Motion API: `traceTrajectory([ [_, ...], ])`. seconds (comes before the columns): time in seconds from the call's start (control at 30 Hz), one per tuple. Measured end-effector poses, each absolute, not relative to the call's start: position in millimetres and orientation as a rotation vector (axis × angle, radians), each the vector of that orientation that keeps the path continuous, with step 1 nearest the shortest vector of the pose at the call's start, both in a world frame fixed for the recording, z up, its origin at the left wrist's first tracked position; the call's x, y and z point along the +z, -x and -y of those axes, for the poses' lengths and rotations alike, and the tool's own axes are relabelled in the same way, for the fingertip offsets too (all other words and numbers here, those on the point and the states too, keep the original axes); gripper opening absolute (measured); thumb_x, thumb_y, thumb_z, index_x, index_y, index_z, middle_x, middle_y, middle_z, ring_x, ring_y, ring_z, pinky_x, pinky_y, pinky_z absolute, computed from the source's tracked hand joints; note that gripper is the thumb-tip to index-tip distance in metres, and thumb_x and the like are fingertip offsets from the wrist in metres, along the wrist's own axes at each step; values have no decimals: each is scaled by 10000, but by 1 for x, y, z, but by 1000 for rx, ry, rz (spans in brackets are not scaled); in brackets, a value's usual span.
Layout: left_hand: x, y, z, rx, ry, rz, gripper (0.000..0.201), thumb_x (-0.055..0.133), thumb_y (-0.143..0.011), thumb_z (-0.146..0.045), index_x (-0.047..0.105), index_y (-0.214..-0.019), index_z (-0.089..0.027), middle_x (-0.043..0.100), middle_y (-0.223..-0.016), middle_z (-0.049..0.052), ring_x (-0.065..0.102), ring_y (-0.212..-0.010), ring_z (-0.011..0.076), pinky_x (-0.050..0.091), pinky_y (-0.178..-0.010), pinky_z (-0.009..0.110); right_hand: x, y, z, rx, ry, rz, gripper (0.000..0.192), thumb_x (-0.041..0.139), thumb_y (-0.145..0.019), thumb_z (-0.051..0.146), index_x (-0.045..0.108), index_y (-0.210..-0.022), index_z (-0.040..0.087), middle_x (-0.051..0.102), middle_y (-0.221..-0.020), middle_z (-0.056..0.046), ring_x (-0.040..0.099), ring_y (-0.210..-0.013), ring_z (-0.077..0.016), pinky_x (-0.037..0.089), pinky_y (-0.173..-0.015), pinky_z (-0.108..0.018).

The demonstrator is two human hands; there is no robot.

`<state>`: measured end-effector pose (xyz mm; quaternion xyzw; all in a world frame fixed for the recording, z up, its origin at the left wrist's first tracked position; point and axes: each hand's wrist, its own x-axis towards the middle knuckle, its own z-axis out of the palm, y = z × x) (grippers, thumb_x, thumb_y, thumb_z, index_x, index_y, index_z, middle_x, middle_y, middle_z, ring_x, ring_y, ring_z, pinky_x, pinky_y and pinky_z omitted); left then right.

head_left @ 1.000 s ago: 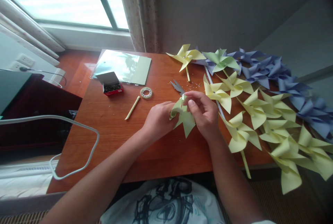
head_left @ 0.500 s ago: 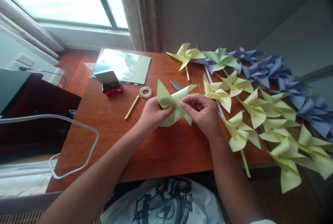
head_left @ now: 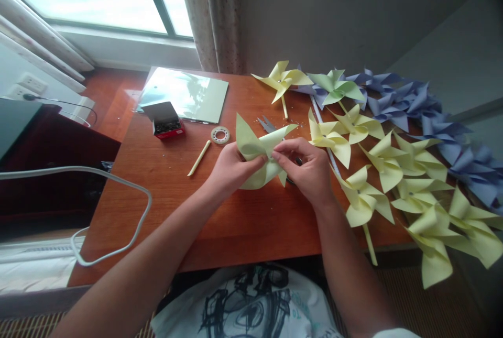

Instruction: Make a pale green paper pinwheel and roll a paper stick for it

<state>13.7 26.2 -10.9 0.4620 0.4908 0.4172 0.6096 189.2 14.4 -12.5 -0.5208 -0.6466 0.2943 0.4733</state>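
A pale yellow paper pinwheel head (head_left: pixel 255 149) is held between both hands above the middle of the wooden table (head_left: pixel 220 222). My left hand (head_left: pixel 230 170) pinches its left side near the centre. My right hand (head_left: pixel 308 167) pinches the folded tips at the centre from the right. Two flaps stand up, one pointing up left and one to the right. Scissors (head_left: pixel 267 124) lie just behind the paper, partly hidden by it.
A yellow paper stick (head_left: pixel 199 158), a tape roll (head_left: pixel 220 134), an open red box of pins (head_left: pixel 165 120) and a shiny sheet (head_left: pixel 183 94) lie to the left. Several finished yellow (head_left: pixel 363 199), green (head_left: pixel 334 86) and blue pinwheels (head_left: pixel 416 105) cover the right side. A white cable (head_left: pixel 118 212) loops at left.
The paper was bunched low between my hands; I raised it and its flaps sprang open. Since half a second ago, it and my hands have barely moved.
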Motion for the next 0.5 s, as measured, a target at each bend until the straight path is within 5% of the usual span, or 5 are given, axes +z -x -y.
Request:
traceTrajectory([
  [0.33,-9,-14,-25,988,-1010,-1100,221,837,-677,-290,756,-812,-134,771,-838,44,688,-761,210,530,-694,276,-6,-187,-13,515,1245,1693,68,710,-871,179,729,-880,243,694,-849,-8,579,-665,-143,496,-628,-295],
  [0.5,-10,-13,-26,989,-1025,-1120,232,831,-684,-306,743,-806,-130,758,-815,46,682,-743,212,525,-682,283,-8,-186,-11,596,1255,1608,218,696,-878,213,720,-1086,273,742,-892,-10,682,-744,-171,553,-669,-307],
])
